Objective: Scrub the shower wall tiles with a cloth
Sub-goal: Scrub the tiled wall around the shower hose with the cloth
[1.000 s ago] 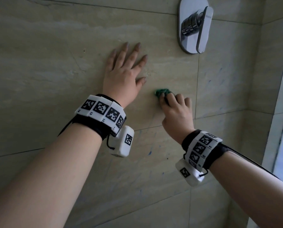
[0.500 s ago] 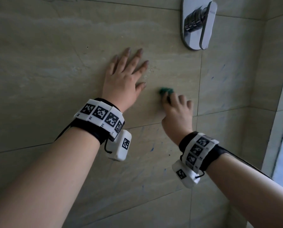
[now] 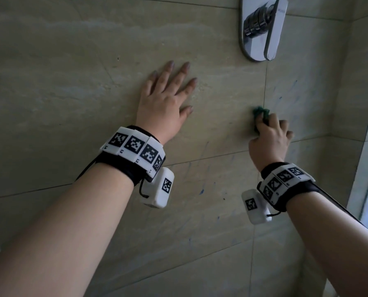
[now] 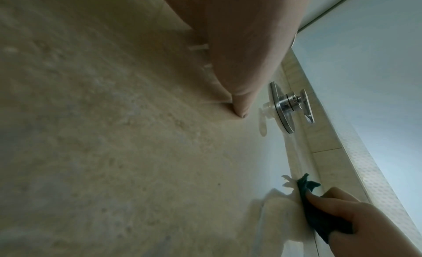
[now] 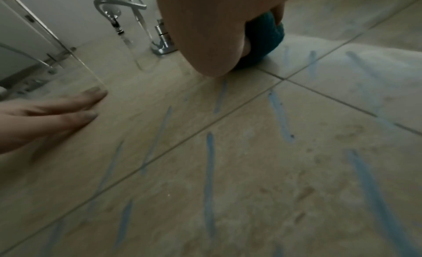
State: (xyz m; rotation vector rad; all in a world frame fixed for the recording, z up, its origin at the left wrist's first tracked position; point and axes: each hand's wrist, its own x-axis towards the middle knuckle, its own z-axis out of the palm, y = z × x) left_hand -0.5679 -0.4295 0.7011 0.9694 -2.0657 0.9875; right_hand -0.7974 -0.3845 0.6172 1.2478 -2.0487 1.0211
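From the head camera, a small green cloth [image 3: 260, 111] is seen bunched in the right hand [image 3: 270, 142], whose fingers are curled round it, and is pressed to the tiled wall [image 3: 71, 61] right at an upright grout line [image 3: 265, 86], below the chrome tap handle [image 3: 262, 28]. The left hand [image 3: 166, 101] is laid flat on the tile well to the left, its fingers straight and spread, nothing held; it appears to be used as a brace. Faint blue marks [image 3: 201, 191] are scattered over the tiles below and to the right of the cloth. From the left wrist camera, the cloth [image 4: 319, 215] is shown pinched between thumb and fingers [image 4: 324, 202] of the right hand and touching the wall, with the tap handle [image 4: 290, 105] further along the wall. From the right wrist camera, the cloth [image 5: 262, 44] is seen tucked under the curled hand against the tile, just beside a crossing of grout lines [image 5: 283, 80], while many blue streaks [image 5: 280, 114] lie untouched across the nearer tiles and the flat fingers [image 5: 75, 107] of the left hand rest on the wall at the left. The scrubbing step is judged to be under way and far from done; firm pressure and strokes carried over the streaked tiles are called for next.
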